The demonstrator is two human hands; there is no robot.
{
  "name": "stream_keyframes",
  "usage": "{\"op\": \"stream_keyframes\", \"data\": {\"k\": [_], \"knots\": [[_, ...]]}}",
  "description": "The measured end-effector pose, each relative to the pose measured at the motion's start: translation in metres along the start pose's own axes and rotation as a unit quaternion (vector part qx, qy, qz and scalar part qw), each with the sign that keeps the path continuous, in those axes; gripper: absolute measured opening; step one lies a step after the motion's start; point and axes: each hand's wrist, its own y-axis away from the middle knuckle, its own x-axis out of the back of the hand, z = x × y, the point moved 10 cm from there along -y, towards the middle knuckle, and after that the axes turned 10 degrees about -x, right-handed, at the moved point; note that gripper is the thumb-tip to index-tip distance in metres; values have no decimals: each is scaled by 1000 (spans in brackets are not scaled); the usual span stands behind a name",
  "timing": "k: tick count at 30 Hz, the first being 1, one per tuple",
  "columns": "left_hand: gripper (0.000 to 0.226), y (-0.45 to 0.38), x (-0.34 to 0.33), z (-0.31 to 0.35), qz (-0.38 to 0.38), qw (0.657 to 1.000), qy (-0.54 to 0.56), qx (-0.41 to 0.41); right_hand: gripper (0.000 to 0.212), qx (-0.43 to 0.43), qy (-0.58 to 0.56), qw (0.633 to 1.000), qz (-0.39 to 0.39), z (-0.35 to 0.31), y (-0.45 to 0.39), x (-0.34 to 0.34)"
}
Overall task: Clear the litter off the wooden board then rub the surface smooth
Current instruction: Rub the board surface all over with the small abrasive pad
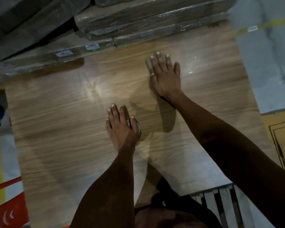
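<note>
Hands flat on lengthwise board

Both hands lie flat on the wooden board: left hand nearer, right hand farther.

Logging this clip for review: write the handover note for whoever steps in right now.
Left hand: flat on the wooden board, covering a small grey piece, possibly an abrasive pad.
Right hand: spread flat further up the board, grey pad under the fingers.
Done: no loose litter visible on the board.
Left: rub the rest smooth. Wrapped packs lie along the far edge.
</note>
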Motion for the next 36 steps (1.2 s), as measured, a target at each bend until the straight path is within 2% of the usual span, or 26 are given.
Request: {"op": "stream_keyframes", "data": {"k": [2, 5, 7, 11, 14, 19, 22, 28, 34, 36], "knots": [[57, 0, 1, 1, 3, 1000, 4, -1, 66, -29, 5, 1000, 9, 19, -6, 7], [57, 0, 0, -1, 5, 1000, -9, 3, 67, -152, -49, 987, 20, 51, -8, 12], [57, 0, -2, -1, 2, 1000, -13, 1, 68, -180, -61, 981, 27, 48, -1, 12], [57, 1, -1, -1, 7, 1000, -16, 3, 69, -97, -24, 995, 14, 16, 27, 0], [59, 1, 1, 1, 7, 1000, -19, -1, 68, -42, -6, 999, 19, 21, 43, -3], [58, 1, 0, 0, 6, 1000, -8, 3, 67, -155, -32, 986, 42, 62, 49, -1], [57, 1, 0, -2, 8, 1000, -10, 3, 69, -188, -40, 980, 51, 54, 63, -4], [58, 0, -1, -1, 7, 1000, -10, 1, 66, -52, -15, 998, 29, 28, 99, -15], [59, 0, 1, -2, 4, 1000, -10, 5, 67, -198, -47, 977, 63, 62, 98, -7], [58, 0, 0, -3, 6, 1000, -14, 4, 68, -219, -53, 972, 63, 59, 99, -9]]}}
